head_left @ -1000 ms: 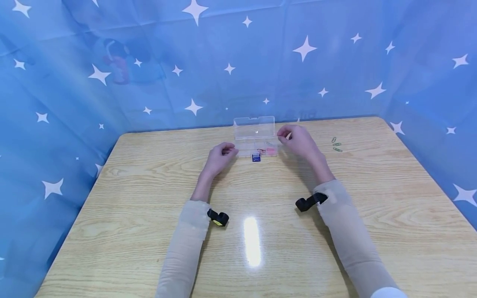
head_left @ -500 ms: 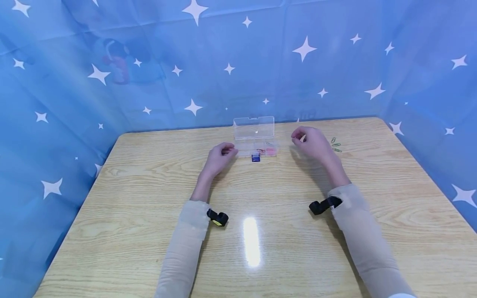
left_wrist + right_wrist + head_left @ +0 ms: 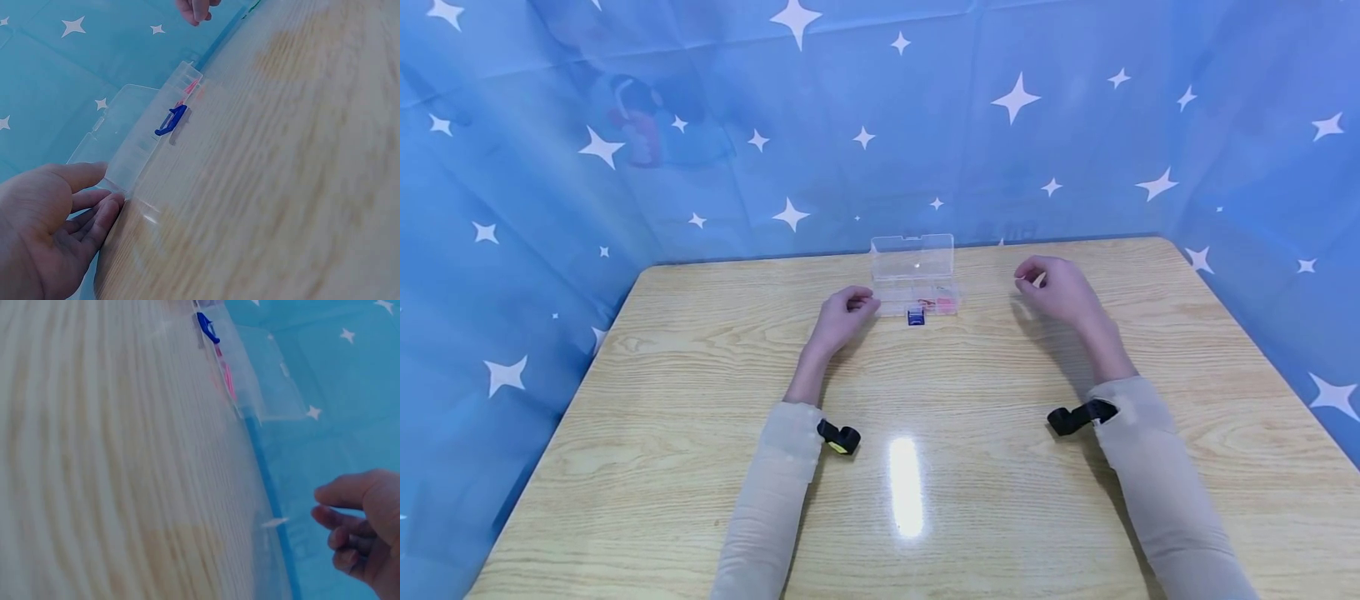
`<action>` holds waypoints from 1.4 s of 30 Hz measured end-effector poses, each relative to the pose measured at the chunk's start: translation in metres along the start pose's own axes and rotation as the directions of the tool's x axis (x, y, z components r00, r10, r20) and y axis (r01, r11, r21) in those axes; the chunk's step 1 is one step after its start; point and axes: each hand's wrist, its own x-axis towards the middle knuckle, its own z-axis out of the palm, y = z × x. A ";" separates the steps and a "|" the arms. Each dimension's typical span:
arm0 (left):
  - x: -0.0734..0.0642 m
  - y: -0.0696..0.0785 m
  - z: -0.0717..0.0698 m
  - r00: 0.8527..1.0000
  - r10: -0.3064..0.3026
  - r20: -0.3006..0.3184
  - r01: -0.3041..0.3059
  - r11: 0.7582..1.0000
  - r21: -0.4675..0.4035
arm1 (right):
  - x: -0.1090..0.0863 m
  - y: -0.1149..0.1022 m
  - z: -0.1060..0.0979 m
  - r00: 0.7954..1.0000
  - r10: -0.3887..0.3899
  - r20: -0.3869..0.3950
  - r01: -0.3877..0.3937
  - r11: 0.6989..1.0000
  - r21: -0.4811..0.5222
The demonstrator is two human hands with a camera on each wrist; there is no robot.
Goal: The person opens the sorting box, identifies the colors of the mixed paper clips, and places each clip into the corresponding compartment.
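A clear plastic compartment box [image 3: 912, 257] stands at the back of the table with its lid raised and a blue latch [image 3: 915, 317] hanging at its front. Red pieces [image 3: 927, 302] and pink pieces [image 3: 946, 305] lie in the right-hand compartments. My left hand [image 3: 844, 318] holds the box's left end, thumb at the back side and fingertips at the front corner, as the left wrist view shows. To the right of the box my right hand [image 3: 1062, 290] hovers over the table, fingers loosely curled; in the right wrist view thumb [image 3: 344, 490] and forefinger are apart with nothing between them.
A wooden table [image 3: 760, 333] reaches back to a blue curtain [image 3: 715, 100] with white stars. In the left wrist view a bit of green [image 3: 252, 8] shows beyond the right hand. Cameras are strapped to both sleeves, one black camera [image 3: 841, 437] on the left.
My right hand has moved right, away from the box's right side, and now covers the spot where green paper clips lay in view. The left hand and the box have stayed put.
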 end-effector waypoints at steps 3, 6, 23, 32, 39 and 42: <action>0.001 0.000 0.000 1.000 -0.002 0.002 0.002 1.000 0.002 | -0.003 0.004 -0.003 1.000 0.011 0.005 -0.011 1.000 0.003; 0.001 -0.002 0.000 1.000 -0.002 0.004 0.002 1.000 0.003 | -0.005 0.009 -0.007 1.000 0.019 0.012 -0.019 1.000 0.001; 0.002 -0.002 0.000 1.000 -0.003 0.003 0.003 1.000 0.001 | -0.019 0.047 -0.033 0.993 0.118 0.018 -0.118 0.993 -0.012; 0.000 -0.002 0.000 1.000 0.002 0.000 -0.002 1.000 0.002 | -0.027 0.060 -0.042 0.985 0.169 0.044 -0.169 0.986 -0.015; 0.002 -0.003 0.000 1.000 0.008 0.006 -0.008 1.000 -0.003 | -0.030 0.071 -0.044 0.983 0.176 0.061 -0.173 0.984 -0.054; 0.002 -0.003 0.000 1.000 0.008 0.006 -0.008 1.000 -0.001 | -0.032 0.073 -0.045 0.977 0.195 0.083 -0.190 0.980 -0.063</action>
